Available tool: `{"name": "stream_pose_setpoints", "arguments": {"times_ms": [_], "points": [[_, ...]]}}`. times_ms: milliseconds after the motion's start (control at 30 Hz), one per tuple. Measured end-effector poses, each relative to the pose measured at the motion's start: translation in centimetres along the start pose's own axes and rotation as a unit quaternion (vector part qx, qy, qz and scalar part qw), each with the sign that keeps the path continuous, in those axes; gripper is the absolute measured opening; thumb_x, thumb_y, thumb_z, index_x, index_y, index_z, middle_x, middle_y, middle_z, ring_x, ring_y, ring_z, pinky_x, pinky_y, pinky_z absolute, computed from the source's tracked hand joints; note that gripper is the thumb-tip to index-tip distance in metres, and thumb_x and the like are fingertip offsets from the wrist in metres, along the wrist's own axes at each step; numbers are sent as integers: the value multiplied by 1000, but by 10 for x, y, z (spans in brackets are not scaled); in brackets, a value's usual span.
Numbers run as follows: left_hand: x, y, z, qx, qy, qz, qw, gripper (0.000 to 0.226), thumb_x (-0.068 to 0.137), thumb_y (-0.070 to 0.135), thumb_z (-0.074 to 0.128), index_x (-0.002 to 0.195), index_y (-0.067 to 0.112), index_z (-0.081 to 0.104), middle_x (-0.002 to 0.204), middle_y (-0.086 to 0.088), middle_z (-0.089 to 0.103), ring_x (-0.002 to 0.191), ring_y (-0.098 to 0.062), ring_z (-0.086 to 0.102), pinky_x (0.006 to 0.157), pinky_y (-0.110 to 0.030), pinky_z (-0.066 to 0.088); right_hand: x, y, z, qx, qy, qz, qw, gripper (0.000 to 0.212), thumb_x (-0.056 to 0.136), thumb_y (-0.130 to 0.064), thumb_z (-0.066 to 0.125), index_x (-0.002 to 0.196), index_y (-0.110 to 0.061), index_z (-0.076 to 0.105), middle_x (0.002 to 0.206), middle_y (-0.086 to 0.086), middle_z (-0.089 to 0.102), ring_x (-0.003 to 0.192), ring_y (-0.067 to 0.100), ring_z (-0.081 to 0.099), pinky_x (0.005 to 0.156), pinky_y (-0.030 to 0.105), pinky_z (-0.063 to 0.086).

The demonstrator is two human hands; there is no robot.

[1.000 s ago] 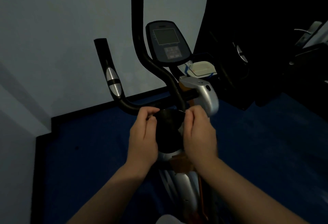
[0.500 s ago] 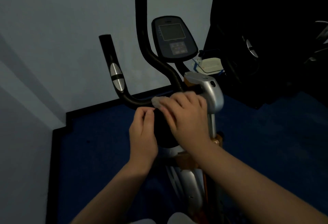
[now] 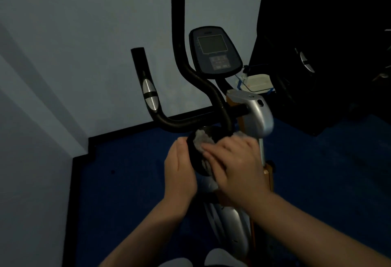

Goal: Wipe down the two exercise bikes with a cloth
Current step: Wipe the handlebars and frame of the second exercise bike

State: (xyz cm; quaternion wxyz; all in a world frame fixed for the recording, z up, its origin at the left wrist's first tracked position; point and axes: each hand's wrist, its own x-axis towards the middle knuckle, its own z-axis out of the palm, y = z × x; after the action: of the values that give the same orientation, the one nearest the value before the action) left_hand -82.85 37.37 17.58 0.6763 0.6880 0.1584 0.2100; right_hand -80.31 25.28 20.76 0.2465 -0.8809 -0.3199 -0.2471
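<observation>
An exercise bike stands in front of me with black handlebars [image 3: 179,59], a console [image 3: 214,49] and a silver post cover [image 3: 255,114]. Below the bars sits a round black knob [image 3: 195,161]. My left hand [image 3: 181,173] cups the knob's left side, fingers together. My right hand [image 3: 234,161] presses a pale grey cloth [image 3: 202,139] flat against the knob's face. The cloth is mostly hidden under my fingers. A second, dark machine [image 3: 317,55] stands at the right, barely readable in the dim light.
A pale wall [image 3: 74,44] with a black skirting closes off the left and back. Blue floor [image 3: 127,192] surrounds the bike. A small white box [image 3: 258,80] sits behind the post. The silver frame [image 3: 228,220] runs down towards me.
My right hand has come across from the knob's right edge onto its face with the cloth, then slid lower. My left hand stays on the knob's left side.
</observation>
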Motion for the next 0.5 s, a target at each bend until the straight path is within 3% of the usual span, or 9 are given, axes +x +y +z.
{"name": "stream_pose_setpoints", "arguments": {"times_ms": [133, 267, 367, 500], "points": [[1, 6, 0, 1, -9, 3, 1000, 47, 101, 37, 25, 78, 11, 57, 75, -9, 59, 67, -13, 53, 62, -25, 43, 29, -22, 11, 104, 48, 97, 989, 19, 91, -19, 58, 102, -12, 71, 85, 2, 63, 78, 15, 58, 67, 31, 47], [-1, 5, -2, 9, -31, 8, 999, 59, 94, 50, 21, 90, 6, 61, 87, -16, 64, 80, -26, 60, 74, -38, 49, -13, -30, 14, 128, 28, 82, 988, 23, 93, -18, 56, 110, -9, 69, 85, 4, 61, 73, 13, 58, 57, 32, 51], [0, 9, -2, 14, -41, 25, 999, 47, 99, 43, 27, 98, 12, 63, 97, -11, 64, 90, -18, 61, 80, -30, 48, -11, -3, -7, 24, 7, -21, 999, 21, 86, -14, 60, 104, -10, 70, 83, 5, 60, 73, 16, 54, 53, 32, 49], [13, 14, 3, 62, -40, 51, 996, 21, 98, 23, 46, 111, 23, 62, 110, 3, 61, 102, -7, 58, 85, -23, 45, 28, 7, -8, -44, 68, 24, 996, 18, 86, -13, 64, 102, -9, 71, 88, 10, 62, 78, 26, 55, 57, 39, 49]]}}
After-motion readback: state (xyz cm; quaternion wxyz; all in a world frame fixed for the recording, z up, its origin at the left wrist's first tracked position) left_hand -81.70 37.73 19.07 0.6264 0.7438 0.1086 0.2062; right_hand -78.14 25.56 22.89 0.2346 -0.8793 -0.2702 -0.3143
